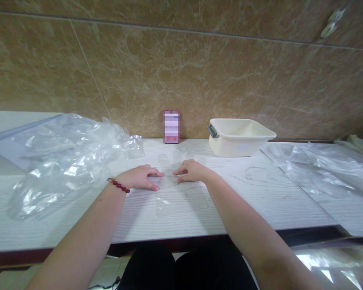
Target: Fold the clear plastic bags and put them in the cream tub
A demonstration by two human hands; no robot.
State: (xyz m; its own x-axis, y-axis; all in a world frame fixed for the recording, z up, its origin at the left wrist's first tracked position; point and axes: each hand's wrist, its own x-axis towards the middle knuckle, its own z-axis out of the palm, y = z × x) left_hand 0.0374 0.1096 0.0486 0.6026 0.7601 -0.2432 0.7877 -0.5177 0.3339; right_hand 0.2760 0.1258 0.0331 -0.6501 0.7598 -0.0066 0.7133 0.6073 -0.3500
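My left hand [142, 177] and my right hand [191, 170] rest on the white table [199, 209], fingertips facing each other a short way apart. Between and under them lies a clear, nearly invisible plastic sheet or bag [169, 189]. Each hand pinches an edge of that plastic with thumb and fingers. A red bead bracelet [118, 185] circles my left wrist.
A crumpled heap of clear plastic bags [66, 157] covers the table's left side. Flat clear sheets [320, 169] lie at the right. A cream plastic tub [238, 137] and a small pink box [171, 127] stand against the brown tiled wall.
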